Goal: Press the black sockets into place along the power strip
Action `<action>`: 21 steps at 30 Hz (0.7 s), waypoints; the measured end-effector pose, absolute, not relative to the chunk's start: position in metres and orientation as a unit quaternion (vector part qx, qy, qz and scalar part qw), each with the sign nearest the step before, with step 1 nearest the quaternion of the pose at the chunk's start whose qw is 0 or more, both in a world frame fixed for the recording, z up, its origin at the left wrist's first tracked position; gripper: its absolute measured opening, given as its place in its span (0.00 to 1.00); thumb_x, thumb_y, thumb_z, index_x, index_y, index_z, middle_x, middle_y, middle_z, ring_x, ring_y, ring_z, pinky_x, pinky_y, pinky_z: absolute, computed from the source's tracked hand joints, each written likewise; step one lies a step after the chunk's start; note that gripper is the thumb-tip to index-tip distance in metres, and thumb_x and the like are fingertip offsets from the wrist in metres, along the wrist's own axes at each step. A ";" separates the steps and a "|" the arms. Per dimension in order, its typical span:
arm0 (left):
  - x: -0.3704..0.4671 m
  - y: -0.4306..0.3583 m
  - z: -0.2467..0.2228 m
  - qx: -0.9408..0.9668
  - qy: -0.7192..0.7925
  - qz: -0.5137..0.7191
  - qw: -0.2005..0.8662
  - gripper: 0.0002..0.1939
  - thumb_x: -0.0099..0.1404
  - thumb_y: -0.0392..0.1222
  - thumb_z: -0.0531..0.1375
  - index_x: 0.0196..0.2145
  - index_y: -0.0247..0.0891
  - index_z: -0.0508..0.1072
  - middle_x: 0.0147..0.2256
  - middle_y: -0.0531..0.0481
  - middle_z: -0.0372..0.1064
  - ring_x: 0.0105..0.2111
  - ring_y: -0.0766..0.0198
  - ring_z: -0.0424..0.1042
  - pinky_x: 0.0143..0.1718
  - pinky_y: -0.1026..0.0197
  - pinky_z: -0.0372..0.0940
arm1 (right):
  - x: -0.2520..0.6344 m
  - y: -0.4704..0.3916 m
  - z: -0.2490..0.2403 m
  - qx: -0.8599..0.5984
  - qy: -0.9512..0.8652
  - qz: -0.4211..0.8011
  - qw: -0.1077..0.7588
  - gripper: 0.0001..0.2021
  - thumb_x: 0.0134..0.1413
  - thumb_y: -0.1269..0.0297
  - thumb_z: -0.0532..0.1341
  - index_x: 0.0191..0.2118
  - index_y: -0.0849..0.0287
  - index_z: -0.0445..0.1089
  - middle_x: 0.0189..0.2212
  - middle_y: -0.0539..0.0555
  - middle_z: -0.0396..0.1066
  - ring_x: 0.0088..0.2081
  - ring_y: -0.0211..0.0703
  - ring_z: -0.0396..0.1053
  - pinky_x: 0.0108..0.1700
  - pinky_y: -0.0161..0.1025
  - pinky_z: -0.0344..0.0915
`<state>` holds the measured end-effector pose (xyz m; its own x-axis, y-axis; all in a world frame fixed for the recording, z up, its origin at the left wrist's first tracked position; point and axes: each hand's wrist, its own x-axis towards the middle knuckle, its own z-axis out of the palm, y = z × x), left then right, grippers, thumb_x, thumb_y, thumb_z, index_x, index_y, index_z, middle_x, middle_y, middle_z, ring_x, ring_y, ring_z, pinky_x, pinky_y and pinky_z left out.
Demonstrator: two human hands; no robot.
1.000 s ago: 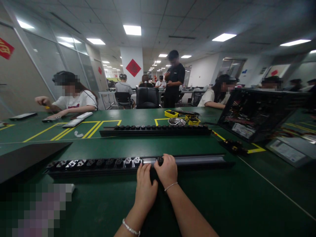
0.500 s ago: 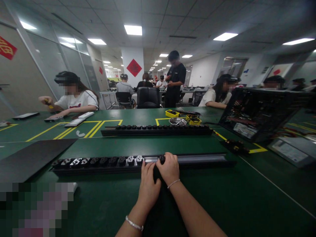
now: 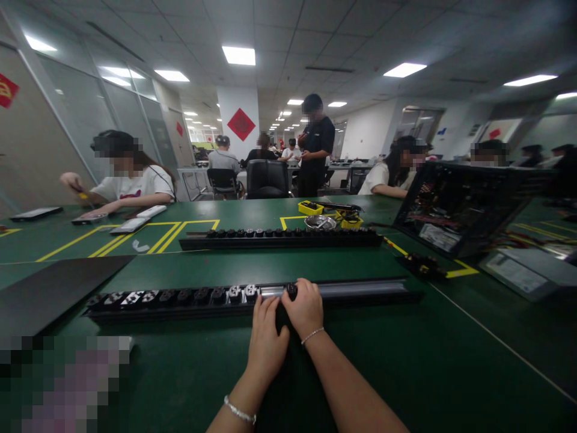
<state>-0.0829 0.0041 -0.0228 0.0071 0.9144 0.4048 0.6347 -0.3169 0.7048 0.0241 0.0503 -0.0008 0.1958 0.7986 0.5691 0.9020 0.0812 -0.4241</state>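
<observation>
A green table [image 3: 406, 373] fills the lower half of the frame, marked with yellow lines at mid left. Across its centre lies a long black rail [image 3: 360, 293], its left half filled with socket modules, its right half a bare metal channel. A second rail [image 3: 279, 239] lies parallel just above it, farther away. At the right edge stands an open computer case [image 3: 455, 207], tilted; a dark panel [image 3: 49, 288] lies at the left. Beyond the far rail sit yellow trays [image 3: 311, 208] and a metal bowl [image 3: 320, 222]. At the centre bottom both hands rest on the near rail where the modules end. The left hand [image 3: 265, 337] lies with fingers spread narrowly against the rail's front edge, holding nothing that can be seen. The right hand [image 3: 306, 310] is curled, its grip closed on a small black module [image 3: 292, 291] seated in the channel. Other people sit at the far side, upper left and upper right.
</observation>
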 end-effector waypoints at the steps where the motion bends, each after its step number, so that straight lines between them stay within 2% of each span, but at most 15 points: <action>1: -0.083 0.004 -0.023 0.690 0.561 0.426 0.164 0.28 0.52 0.29 0.53 0.53 0.37 0.63 0.55 0.44 0.59 0.62 0.52 0.45 0.62 0.43 0.46 | 0.024 0.050 -0.001 -0.674 -0.630 -0.068 0.379 0.10 0.49 0.61 0.56 0.35 0.62 0.68 0.35 0.58 0.70 0.42 0.46 0.63 0.43 0.39 0.57; 21: -0.084 0.004 -0.022 0.706 0.577 0.385 0.142 0.27 0.55 0.31 0.51 0.54 0.31 0.61 0.56 0.41 0.58 0.62 0.52 0.43 0.62 0.44 0.47 | 0.034 0.048 0.001 -0.712 -0.597 -0.052 0.365 0.13 0.48 0.61 0.57 0.39 0.62 0.69 0.41 0.59 0.71 0.43 0.47 0.64 0.45 0.41 0.55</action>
<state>-0.0838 0.0037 -0.0225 0.0381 0.9244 0.3795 0.7061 -0.2937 0.6444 0.0344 0.0482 0.0011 0.2813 0.8121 0.5113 0.8888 -0.0196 -0.4578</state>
